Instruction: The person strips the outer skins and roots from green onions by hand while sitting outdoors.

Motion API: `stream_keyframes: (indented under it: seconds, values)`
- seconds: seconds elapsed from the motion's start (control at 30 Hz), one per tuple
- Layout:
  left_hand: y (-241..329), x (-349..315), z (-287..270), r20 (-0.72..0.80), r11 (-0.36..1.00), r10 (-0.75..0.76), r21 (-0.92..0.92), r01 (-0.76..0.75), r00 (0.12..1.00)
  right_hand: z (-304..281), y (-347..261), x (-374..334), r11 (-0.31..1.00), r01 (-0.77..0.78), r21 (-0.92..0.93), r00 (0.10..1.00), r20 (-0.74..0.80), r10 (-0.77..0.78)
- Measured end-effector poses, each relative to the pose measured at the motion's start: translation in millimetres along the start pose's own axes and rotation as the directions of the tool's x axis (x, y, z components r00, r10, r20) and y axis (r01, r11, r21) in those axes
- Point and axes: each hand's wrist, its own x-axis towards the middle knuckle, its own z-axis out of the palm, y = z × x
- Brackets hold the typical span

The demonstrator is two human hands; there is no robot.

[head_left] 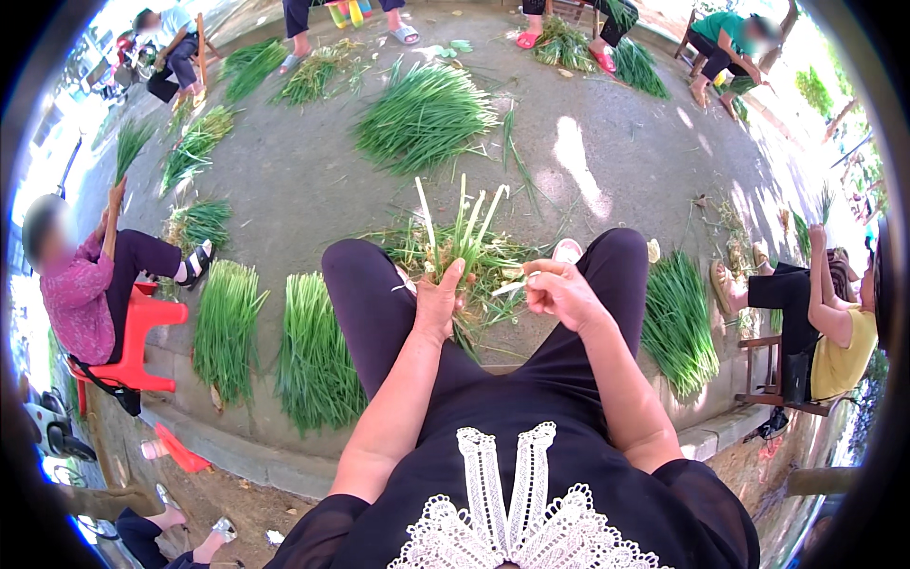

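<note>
My left hand (438, 303) is closed round a small bunch of chives (467, 232), long green stalks whose pale white ends point up and away from me. To its right, my right hand (566, 296) has thumb and fingers pinched on a pale stalk (510, 287), apart from the bunch. Both hands are over my lap, between my knees. Beneath them on the ground lies a loose heap of trimmings (512, 254), green and straw-coloured. Part of that heap is hidden by my hands.
Neat chive piles lie left (320, 356) and right (678, 322) of my legs, with a big heap (425, 116) ahead. Several people sit around, one on a red plastic stool (142, 327) at left, another on a wooden chair (773, 379) at right. A kerb (275, 465) runs behind.
</note>
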Motion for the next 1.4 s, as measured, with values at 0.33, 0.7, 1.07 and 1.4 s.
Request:
stream_keyframes:
  seconds: [0.33, 0.7, 1.07, 1.4]
  values:
    - [-2.1, 0.9, -6.8, 0.146, 0.991, -0.098, -0.080, 0.110, 0.984, -25.2, 4.6, 8.3, 0.961, 0.105, -0.255, 0.956, -0.241, -0.168]
    - [-1.1, -0.6, -5.0, 0.165, 0.992, -0.104, -0.049, 0.113, 0.981, -38.9, -4.2, 21.4, 0.887, 0.233, -0.398, 0.910, -0.233, -0.344]
    - [-2.8, -1.9, -3.3, 0.189, 0.985, -0.090, 0.159, 0.061, 0.978, -0.6, -28.2, 26.1, 0.928, 0.277, -0.249, 0.864, -0.357, -0.354]
    - [-0.9, -5.4, 0.6, 0.158, 0.986, -0.085, 0.154, 0.061, 0.984, -9.4, -22.5, 39.7, 0.846, 0.348, -0.403, 0.798, -0.347, -0.493]
